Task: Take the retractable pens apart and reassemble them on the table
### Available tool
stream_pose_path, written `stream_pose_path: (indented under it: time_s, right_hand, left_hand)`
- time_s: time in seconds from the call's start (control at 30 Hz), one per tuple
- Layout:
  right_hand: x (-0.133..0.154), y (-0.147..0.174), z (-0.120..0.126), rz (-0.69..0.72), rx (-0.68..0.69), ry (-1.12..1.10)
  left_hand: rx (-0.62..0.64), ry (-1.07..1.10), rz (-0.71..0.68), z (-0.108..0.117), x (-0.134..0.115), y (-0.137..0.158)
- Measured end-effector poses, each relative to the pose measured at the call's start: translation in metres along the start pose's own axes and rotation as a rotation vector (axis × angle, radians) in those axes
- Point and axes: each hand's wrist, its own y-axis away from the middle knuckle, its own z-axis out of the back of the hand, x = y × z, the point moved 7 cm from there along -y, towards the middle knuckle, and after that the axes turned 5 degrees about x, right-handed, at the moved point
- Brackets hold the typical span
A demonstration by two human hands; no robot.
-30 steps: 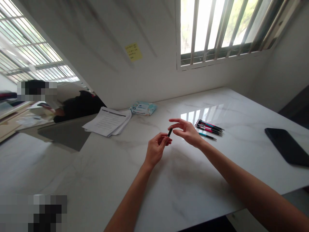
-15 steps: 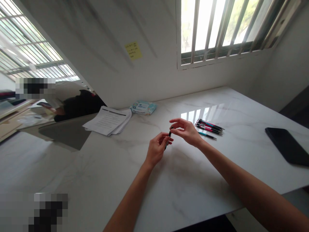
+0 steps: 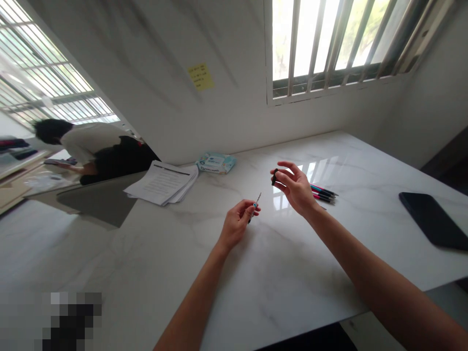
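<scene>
My left hand [image 3: 234, 224] is closed around a pen body [image 3: 255, 205] above the table. A thin bare shaft sticks up out of its open end, and a bit of blue shows where the shaft begins. Up and to the right, apart from it, my right hand [image 3: 298, 192] pinches a short black pen barrel piece [image 3: 274, 177] between thumb and fingers. Behind the right hand lies a bunch of pens [image 3: 324, 195] in black, red and teal, partly hidden by that hand.
On the marble-patterned table [image 3: 175, 273] lie a black phone [image 3: 433, 219] at right, stacked papers [image 3: 163, 183] at left and a wipes packet [image 3: 216, 163] near the wall. A yellow note [image 3: 201, 76] is on the wall. A person [image 3: 91, 146] sits beyond the partition.
My right hand has moved up and right, carrying the black barrel piece off the pen. The thin shaft now shows bare above my left hand, which has hardly moved.
</scene>
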Motion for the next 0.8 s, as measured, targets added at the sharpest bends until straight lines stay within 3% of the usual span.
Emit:
stream_pose_path:
  time_s: [0.1,0.2,0.27,0.37,0.53,0.8]
  right_hand:
    - [-0.016,0.001,0.0,-0.012,0.053,0.342]
    - [-0.036,0.009,-0.016,0.031,0.206,0.771]
    - [-0.049,0.014,-0.024,0.031,0.326,0.939]
    - [-0.062,0.016,-0.025,-0.035,0.509,0.995]
    - [-0.058,0.018,-0.017,-0.07,0.748,0.94]
    - [-0.062,0.018,-0.018,-0.1,0.687,1.065]
  left_hand:
    - [-0.073,0.077,0.01,0.009,-0.001,-0.001]
    - [-0.193,0.171,0.007,0.024,-0.003,0.0]
    - [-0.268,0.232,-0.006,0.035,-0.004,0.0]
    - [-0.35,0.292,-0.015,0.051,-0.004,0.0]
    - [-0.42,0.315,-0.003,0.069,-0.002,0.001]
    - [-0.43,0.289,0.004,0.072,-0.001,0.002]
